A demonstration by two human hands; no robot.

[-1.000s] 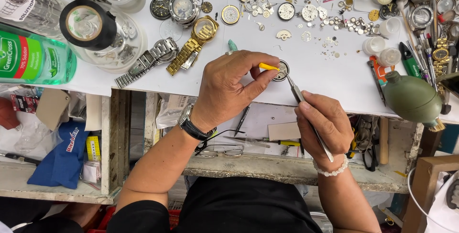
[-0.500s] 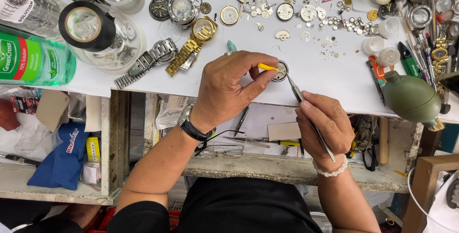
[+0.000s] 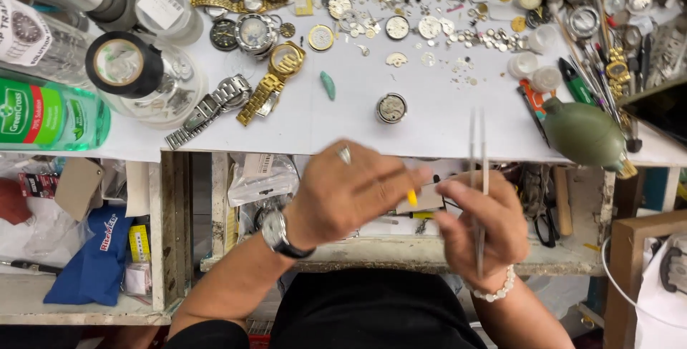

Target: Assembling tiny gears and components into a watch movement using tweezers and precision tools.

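the right hand's grip (image 3: 478, 229) is closed around a pair of slim tweezers (image 3: 477, 170), long axis near vertical in the frame, tips pointing up toward the white worktop (image 3: 429, 123). the left hand (image 3: 351, 195), wristwatch on its wrist, pinches a small yellow-tipped tool (image 3: 412, 197) just beside the right hand, both blurred at lower centre. the round watch movement (image 3: 391, 108) lies alone on the worktop above them, up and to the left of the tweezer tips, nearly straight above the left fingers; both hands are apart from it.
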